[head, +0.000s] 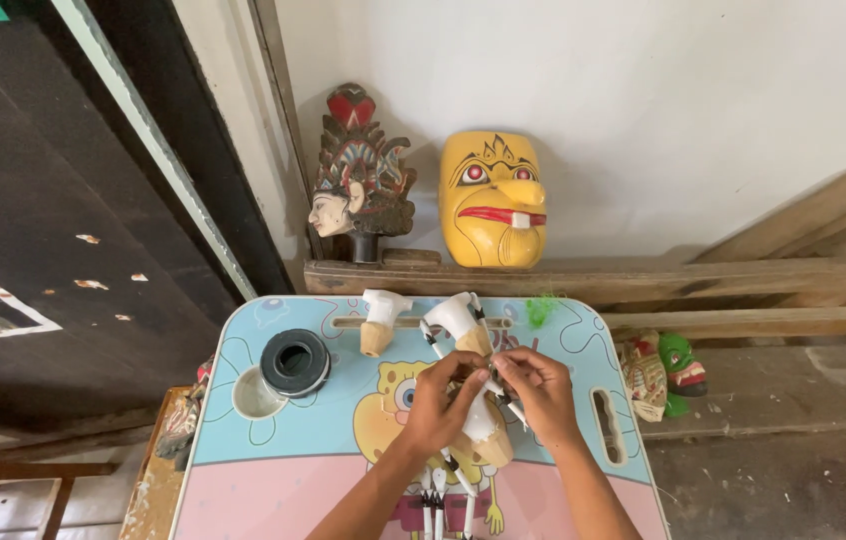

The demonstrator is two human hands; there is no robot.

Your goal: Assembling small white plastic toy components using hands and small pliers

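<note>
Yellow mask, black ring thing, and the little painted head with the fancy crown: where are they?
Yellow wooden mask (492,200), head view: point on its cheek.
Black round spool (295,362), head view: point on its top rim.
Painted carved head with crown (358,175), head view: point on the headdress.

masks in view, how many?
3, maybe more hidden. Yellow mask leans on the wall above the table; green mask and patterned mask lie on the floor, right of the table.
</note>
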